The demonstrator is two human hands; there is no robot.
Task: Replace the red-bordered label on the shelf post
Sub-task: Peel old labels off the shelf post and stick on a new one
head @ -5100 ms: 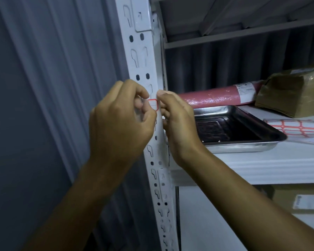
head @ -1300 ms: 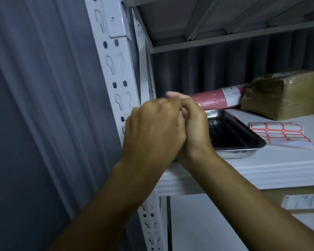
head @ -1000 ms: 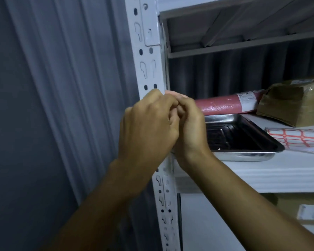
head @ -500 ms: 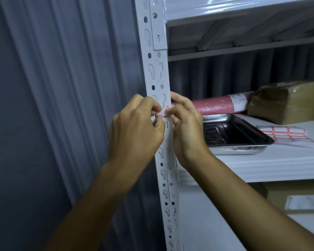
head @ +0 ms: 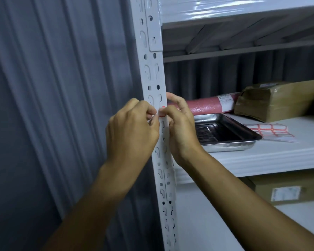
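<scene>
A white slotted shelf post [head: 153,73] runs down the middle of the view. A small red-bordered label [head: 162,111] lies against the post at hand height, mostly hidden by fingers, with only a red edge showing. My left hand [head: 132,131] is left of the post and pinches the label's left end with curled fingers. My right hand [head: 179,125] is right of the post and pinches the label's right end with thumb and forefinger. A sheet of red-bordered labels [head: 268,130] lies on the white shelf [head: 279,154] to the right.
A steel tray [head: 228,142] sits on the shelf just right of my right hand. Behind it lie a pink roll [head: 208,105] and a brown taped parcel [head: 277,100]. A cardboard box [head: 286,189] stands on the lower shelf. A grey curtain [head: 53,105] hangs at the left.
My hands had drawn together off the post a second ago; they have since moved back to the post and now hold the label against it. The view has shifted slightly.
</scene>
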